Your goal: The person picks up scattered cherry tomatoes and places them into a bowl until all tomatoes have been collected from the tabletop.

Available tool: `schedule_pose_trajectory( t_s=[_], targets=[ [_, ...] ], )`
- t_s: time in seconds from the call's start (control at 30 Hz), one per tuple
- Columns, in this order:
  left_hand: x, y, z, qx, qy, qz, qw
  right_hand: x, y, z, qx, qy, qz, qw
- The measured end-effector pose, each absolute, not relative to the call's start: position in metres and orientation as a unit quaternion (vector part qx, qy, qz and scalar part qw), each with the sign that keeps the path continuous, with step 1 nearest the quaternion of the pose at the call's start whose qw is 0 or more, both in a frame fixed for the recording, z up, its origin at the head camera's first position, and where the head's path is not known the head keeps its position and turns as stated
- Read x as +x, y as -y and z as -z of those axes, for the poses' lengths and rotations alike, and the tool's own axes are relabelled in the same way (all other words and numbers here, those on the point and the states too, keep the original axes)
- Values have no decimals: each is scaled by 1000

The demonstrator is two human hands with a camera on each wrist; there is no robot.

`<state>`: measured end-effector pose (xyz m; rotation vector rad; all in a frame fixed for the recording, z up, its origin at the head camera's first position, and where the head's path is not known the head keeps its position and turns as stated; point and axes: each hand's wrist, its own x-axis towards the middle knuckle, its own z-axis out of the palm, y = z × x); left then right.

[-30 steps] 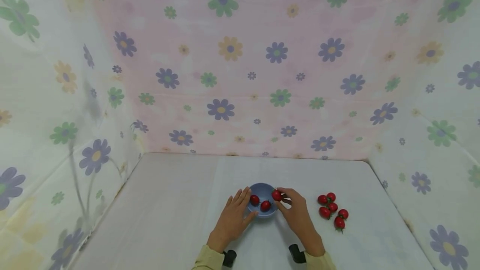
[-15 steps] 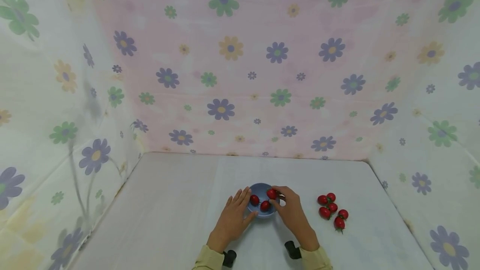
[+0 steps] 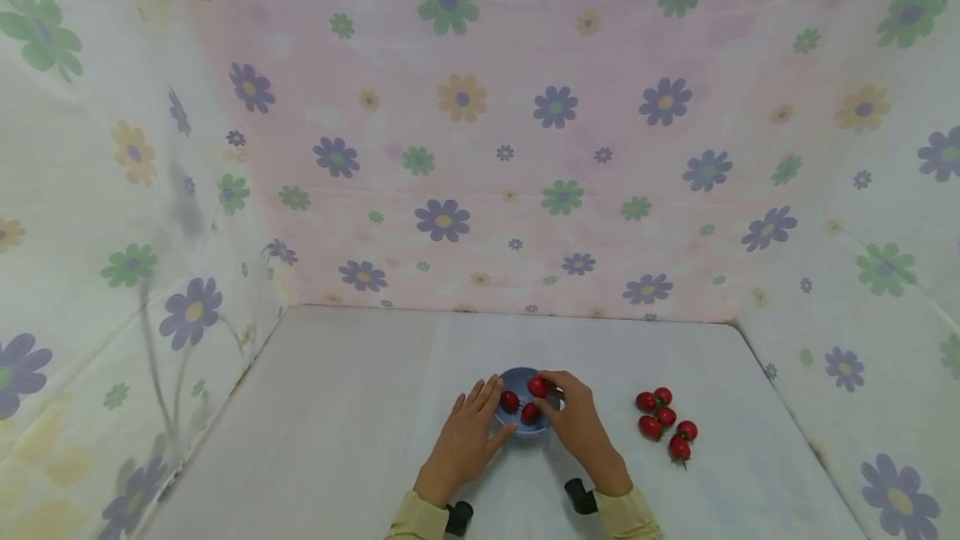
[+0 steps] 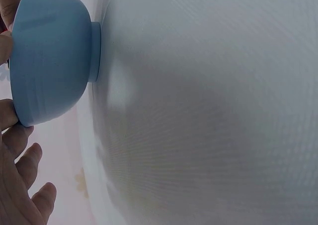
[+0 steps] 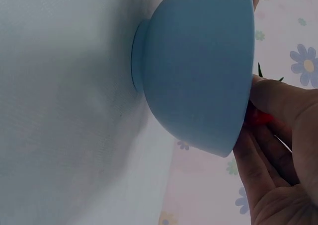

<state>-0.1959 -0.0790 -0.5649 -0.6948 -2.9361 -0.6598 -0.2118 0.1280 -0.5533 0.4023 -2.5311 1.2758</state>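
A small blue bowl [image 3: 513,430] stands on the white-covered table, with two cherry tomatoes [image 3: 509,401] lying inside. My left hand [image 3: 467,435] rests against its left side, fingers fairly straight and the thumb at the near rim. In the left wrist view, those fingertips [image 4: 9,114] touch the bowl [image 4: 52,56] at its rim. Over the far right part of the bowl, my right hand [image 3: 583,423] pinches a third cherry tomato [image 3: 537,387] between thumb and fingers. The right wrist view shows this red tomato [image 5: 257,116] and its green stem tips just past the rim, partly hidden by the thumb.
Several more cherry tomatoes [image 3: 665,416] lie in a loose cluster on the table [image 3: 360,407], right of the right hand. Flower-patterned cloth [image 3: 480,148] hangs behind the table and along both sides. Black straps [image 3: 580,496] sit at the wrists.
My right hand has moved left with its cherry tomato, from the bowl's right rim to further over the inside. The left hand and the tomato cluster have stayed put.
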Motion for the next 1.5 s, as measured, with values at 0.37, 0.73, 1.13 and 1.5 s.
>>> schedule_pose_trajectory(
  t_s=[0.37,0.73,1.13,1.5],
  targets=[
    [-196,79,565,-223,950,216,22,-215,-124,555,147,875,-439,141],
    [-194,78,561,-227,949,216,26,-215,-124,556,144,882,-428,133],
    [-195,78,563,-223,953,203,23,-211,-127,555,147,888,-413,136],
    [-196,78,563,-226,950,212,25,-198,-138,559,163,873,-409,210]
  ],
)
